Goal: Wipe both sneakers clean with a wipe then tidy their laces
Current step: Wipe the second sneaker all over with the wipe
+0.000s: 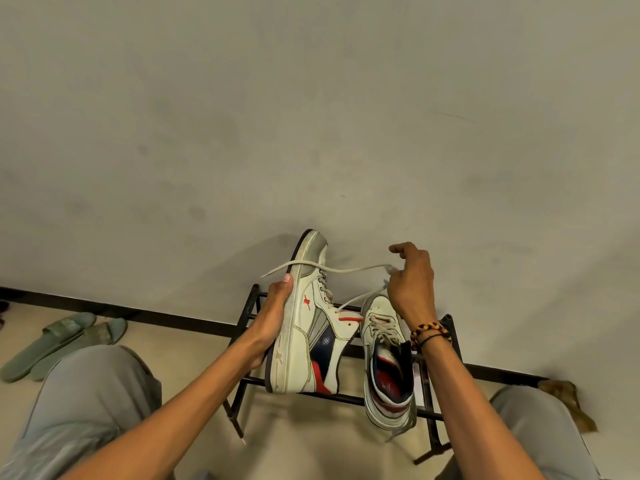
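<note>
Left hand grips the raised sneaker by its sole, fingers wrapped along the rubber edge, thumb tip up near the toe. The shoe stands on its heel on the rack, toe pointing up against the wall. It is a high-top in scuffed white leather with grey panels, a navy patch, red trim and a small red logo on the side; the toe cap looks grey and worn.

Right hand is up beside it, fingers curled, pinching the lace. That flat, off-white lace stretches taut across the toe, its loose end sticking out past the left thumb. A second strand runs from the collar up to the same hand.

The other sneaker lies on the rack just right of the first, under the right wrist, its opening facing the camera, dark lining with red inside, laces loosely threaded.

The rack is thin black metal tubing on a pale floor. A beaded bracelet in red, yellow and black circles the right wrist. Two flat green sliders rest at far left by the dark skirting.
</note>
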